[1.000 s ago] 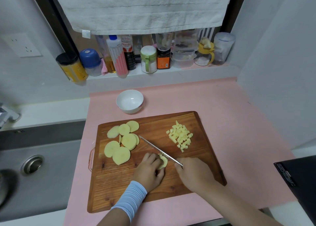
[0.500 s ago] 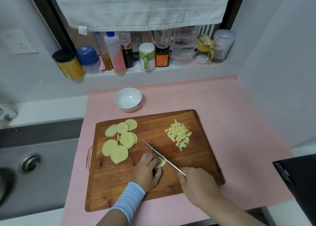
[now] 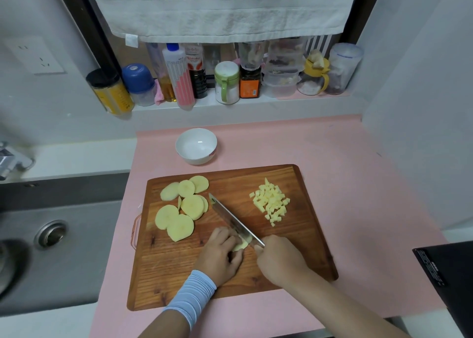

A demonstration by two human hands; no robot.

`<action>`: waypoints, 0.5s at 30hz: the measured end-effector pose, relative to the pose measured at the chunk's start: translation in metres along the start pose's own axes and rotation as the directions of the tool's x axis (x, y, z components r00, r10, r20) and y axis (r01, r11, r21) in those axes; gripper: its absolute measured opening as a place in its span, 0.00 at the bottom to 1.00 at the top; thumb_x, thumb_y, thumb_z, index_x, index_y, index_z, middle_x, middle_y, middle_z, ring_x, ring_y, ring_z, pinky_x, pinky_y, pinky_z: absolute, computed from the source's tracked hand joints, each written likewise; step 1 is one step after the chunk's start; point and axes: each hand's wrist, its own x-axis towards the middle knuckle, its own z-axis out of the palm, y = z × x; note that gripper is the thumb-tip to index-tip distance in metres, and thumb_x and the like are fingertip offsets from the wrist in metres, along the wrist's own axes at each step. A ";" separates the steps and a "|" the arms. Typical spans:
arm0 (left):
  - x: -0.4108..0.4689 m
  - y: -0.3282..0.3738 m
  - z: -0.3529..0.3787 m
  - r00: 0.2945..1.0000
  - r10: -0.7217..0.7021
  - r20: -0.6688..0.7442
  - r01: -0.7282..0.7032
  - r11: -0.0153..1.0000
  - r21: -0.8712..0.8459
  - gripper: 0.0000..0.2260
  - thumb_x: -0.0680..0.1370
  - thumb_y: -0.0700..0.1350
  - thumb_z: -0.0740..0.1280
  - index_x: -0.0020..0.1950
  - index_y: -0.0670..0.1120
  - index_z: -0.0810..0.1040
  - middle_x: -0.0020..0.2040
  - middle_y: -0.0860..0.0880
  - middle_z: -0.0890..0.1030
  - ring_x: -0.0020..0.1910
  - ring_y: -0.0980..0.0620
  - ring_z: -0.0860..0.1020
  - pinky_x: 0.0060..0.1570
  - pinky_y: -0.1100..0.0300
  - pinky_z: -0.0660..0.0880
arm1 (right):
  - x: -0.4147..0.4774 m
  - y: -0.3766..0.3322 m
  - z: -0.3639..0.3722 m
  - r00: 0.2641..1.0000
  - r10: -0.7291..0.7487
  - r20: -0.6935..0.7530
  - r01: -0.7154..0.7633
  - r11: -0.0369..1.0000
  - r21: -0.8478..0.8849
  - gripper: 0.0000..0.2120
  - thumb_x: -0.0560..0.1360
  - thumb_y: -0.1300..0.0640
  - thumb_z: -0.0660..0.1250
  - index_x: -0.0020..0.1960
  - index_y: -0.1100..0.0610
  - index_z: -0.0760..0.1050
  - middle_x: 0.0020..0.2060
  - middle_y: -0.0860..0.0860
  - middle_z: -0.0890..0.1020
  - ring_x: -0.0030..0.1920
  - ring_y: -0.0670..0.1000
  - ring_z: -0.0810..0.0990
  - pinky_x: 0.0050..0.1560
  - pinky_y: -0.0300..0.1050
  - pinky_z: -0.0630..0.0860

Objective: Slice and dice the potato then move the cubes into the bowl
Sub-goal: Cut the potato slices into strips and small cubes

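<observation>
On the wooden cutting board (image 3: 307, 248) my left hand (image 3: 220, 255) presses down a potato slice (image 3: 242, 245), mostly hidden under its fingers. My right hand (image 3: 280, 261) grips the handle of a knife (image 3: 234, 222), whose blade lies across that slice and points up and left. Several round potato slices (image 3: 183, 209) lie spread on the board's left part. A heap of small potato cubes (image 3: 271, 204) sits on the board's right part. A white bowl (image 3: 196, 145), with nothing in it, stands on the pink mat beyond the board.
The board rests on a pink mat (image 3: 358, 196). A steel sink (image 3: 51, 235) lies to the left. Bottles and jars (image 3: 225, 81) line the ledge under a hanging towel. A black box (image 3: 448, 273) sits at the right edge. A white wall closes the right side.
The knife blade has swung, its tip now nearer the round slices, its flat side more visible. Both hands stay on the same slice. My head has shifted slightly.
</observation>
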 end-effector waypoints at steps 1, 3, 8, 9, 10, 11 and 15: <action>-0.002 0.000 0.001 1.000 -0.008 0.000 0.008 1.000 0.010 0.05 0.73 0.43 0.72 0.46 0.44 0.80 0.52 0.50 0.78 0.55 0.49 0.76 0.53 0.58 0.76 | 0.000 0.001 0.000 1.000 -0.003 0.000 0.003 1.000 -0.003 0.12 0.83 0.47 0.60 0.43 0.48 0.74 0.40 0.45 0.79 0.41 0.48 0.79 0.42 0.44 0.77; -0.006 0.000 0.001 1.000 -0.016 -0.006 0.016 0.999 0.039 0.04 0.75 0.44 0.71 0.47 0.44 0.80 0.52 0.49 0.77 0.54 0.49 0.76 0.50 0.58 0.76 | 0.000 0.002 -0.001 1.000 -0.006 0.001 0.006 1.000 -0.010 0.12 0.83 0.47 0.60 0.44 0.49 0.76 0.40 0.45 0.79 0.41 0.49 0.78 0.41 0.44 0.74; -0.006 -0.001 0.002 1.000 0.013 -0.013 -0.012 0.999 0.051 0.04 0.78 0.44 0.70 0.44 0.45 0.79 0.47 0.50 0.77 0.51 0.48 0.75 0.52 0.56 0.75 | -0.001 0.001 -0.005 1.000 -0.017 -0.006 0.017 0.999 -0.037 0.13 0.83 0.44 0.59 0.45 0.49 0.75 0.39 0.45 0.77 0.38 0.48 0.74 0.36 0.43 0.68; -0.005 -0.001 0.002 1.000 0.014 -0.013 -0.014 0.999 0.046 0.04 0.77 0.44 0.70 0.44 0.45 0.79 0.47 0.50 0.77 0.50 0.48 0.76 0.52 0.56 0.75 | -0.003 0.001 -0.006 0.999 -0.030 -0.011 0.030 0.999 -0.046 0.14 0.83 0.44 0.58 0.45 0.49 0.76 0.39 0.45 0.77 0.38 0.48 0.74 0.35 0.43 0.68; -0.005 0.000 0.002 1.000 0.015 -0.014 -0.015 0.999 0.040 0.04 0.77 0.43 0.70 0.44 0.45 0.79 0.47 0.50 0.77 0.50 0.48 0.76 0.52 0.57 0.74 | -0.006 0.000 -0.006 0.999 -0.043 -0.018 0.042 0.998 -0.054 0.14 0.84 0.45 0.58 0.46 0.49 0.77 0.39 0.45 0.78 0.38 0.48 0.74 0.36 0.43 0.69; -0.004 0.000 0.001 1.000 0.016 -0.016 -0.016 0.999 0.031 0.03 0.77 0.43 0.70 0.43 0.45 0.79 0.47 0.51 0.77 0.50 0.48 0.76 0.53 0.58 0.74 | -0.009 0.000 -0.006 0.998 -0.051 -0.028 0.049 0.997 -0.057 0.15 0.84 0.45 0.58 0.47 0.50 0.78 0.40 0.45 0.79 0.39 0.48 0.75 0.38 0.43 0.70; -0.004 0.002 -0.001 1.000 0.006 -0.023 -0.007 1.000 -0.008 0.04 0.75 0.42 0.71 0.42 0.46 0.79 0.46 0.52 0.77 0.50 0.50 0.76 0.56 0.67 0.68 | -0.022 0.001 -0.005 0.999 -0.034 -0.041 0.032 0.998 -0.052 0.16 0.83 0.44 0.57 0.50 0.50 0.80 0.43 0.46 0.83 0.44 0.51 0.81 0.46 0.47 0.78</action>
